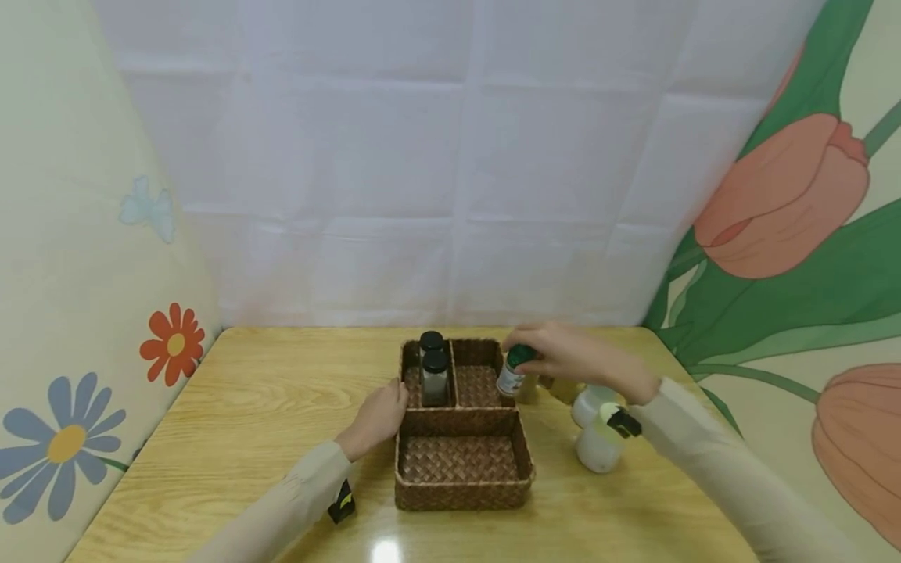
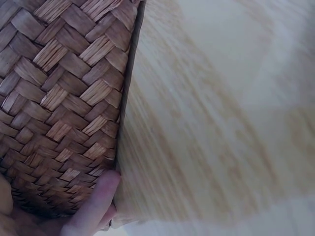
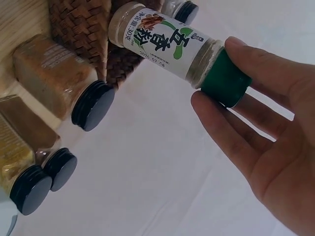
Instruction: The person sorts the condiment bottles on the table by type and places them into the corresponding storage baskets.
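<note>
A brown woven basket (image 1: 464, 498) with three compartments stands on the table. My left hand (image 1: 376, 414) grips its left side; in the left wrist view a finger (image 2: 98, 199) lies against the woven wall (image 2: 64, 93). My right hand (image 1: 563, 356) pinches the green cap of a spice jar (image 3: 165, 42) with a white label. This jar (image 1: 510, 378) is tilted beside the right wall of the basket's back right compartment. Two black-lidded jars (image 1: 435, 383) stand in the back left compartment. The front compartment holds nothing visible.
Right of the basket, partly hidden by my right arm, are black-lidded jars of orange powder (image 3: 54, 76), brown powder (image 3: 29, 123) and yellow contents (image 3: 15, 157). Nearer are whitish rounded containers (image 1: 598, 452). A white cloth (image 1: 436, 156) hangs behind the wooden table (image 1: 281, 391).
</note>
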{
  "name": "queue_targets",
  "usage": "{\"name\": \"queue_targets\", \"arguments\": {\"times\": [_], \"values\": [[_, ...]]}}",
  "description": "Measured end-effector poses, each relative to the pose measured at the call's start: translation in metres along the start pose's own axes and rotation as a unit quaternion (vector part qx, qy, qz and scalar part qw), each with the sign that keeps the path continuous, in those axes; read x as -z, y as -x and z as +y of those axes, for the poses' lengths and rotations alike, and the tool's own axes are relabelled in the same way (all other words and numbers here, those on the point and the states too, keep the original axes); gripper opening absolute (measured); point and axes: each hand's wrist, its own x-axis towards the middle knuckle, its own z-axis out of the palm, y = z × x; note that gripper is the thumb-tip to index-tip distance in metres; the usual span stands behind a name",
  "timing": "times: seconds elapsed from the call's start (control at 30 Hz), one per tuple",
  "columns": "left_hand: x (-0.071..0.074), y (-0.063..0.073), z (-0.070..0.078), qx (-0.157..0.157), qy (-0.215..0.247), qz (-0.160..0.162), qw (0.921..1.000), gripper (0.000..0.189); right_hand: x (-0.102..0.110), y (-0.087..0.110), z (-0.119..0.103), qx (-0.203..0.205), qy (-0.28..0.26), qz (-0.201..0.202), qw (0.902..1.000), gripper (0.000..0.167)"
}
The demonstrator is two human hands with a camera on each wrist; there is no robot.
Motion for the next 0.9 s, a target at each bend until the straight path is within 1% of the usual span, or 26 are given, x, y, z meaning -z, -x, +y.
{"name": "queue_targets", "arguments": {"times": [0.03, 0.1, 0.13, 0.17, 0.23, 0.37, 0.4, 0.47, 0.63, 0.8, 0.87, 0.9], "values": [[0.000, 0.000, 0.000, 0.003, 0.005, -0.001, 1.0000, 0.032, 0.000, -0.001, -0.001, 0.002, 0.003, 0.000, 1.0000, 0.029], [0.000, -0.001, 0.000, 0.030, 0.057, 0.002, 0.9979, 0.035, -0.001, -0.004, -0.003, 0.005, 0.006, 0.000, 1.0000, 0.029], [-0.001, -0.001, -0.001, 0.034, 0.064, 0.001, 0.9973, 0.036, -0.001, -0.006, -0.005, 0.007, 0.007, 0.000, 1.0000, 0.029], [-0.001, -0.002, -0.001, 0.046, 0.083, 0.004, 0.9955, 0.038, -0.001, -0.008, -0.006, 0.007, 0.008, 0.000, 0.9999, 0.029], [-0.002, -0.002, -0.001, 0.049, 0.090, 0.008, 0.9947, 0.039, -0.002, -0.011, -0.008, 0.008, 0.004, -0.001, 1.0000, 0.029], [-0.003, -0.005, -0.002, 0.079, 0.115, 0.006, 0.9902, 0.044, -0.005, -0.017, -0.010, 0.010, 0.006, -0.003, 0.9999, 0.029], [-0.004, -0.005, -0.002, 0.079, 0.116, 0.005, 0.9901, 0.044, -0.006, -0.018, -0.011, 0.009, 0.010, -0.003, 0.9999, 0.029], [-0.006, -0.004, -0.002, 0.091, 0.125, 0.002, 0.9880, 0.045, -0.009, -0.020, -0.014, 0.009, 0.012, -0.004, 0.9999, 0.030], [-0.007, -0.003, -0.002, 0.083, 0.125, 0.003, 0.9886, 0.045, -0.013, -0.025, -0.020, 0.015, 0.011, 0.001, 0.9998, 0.031], [-0.004, -0.004, -0.001, 0.088, 0.138, 0.011, 0.9865, 0.045, -0.012, -0.031, -0.023, 0.026, 0.020, 0.006, 0.9994, 0.032], [-0.003, -0.004, 0.000, 0.097, 0.143, 0.007, 0.9849, 0.046, -0.013, -0.033, -0.023, 0.032, 0.028, 0.005, 0.9991, 0.032], [-0.003, -0.004, 0.000, 0.096, 0.142, 0.006, 0.9852, 0.046, -0.013, -0.034, -0.023, 0.035, 0.029, 0.005, 0.9990, 0.032]]}}
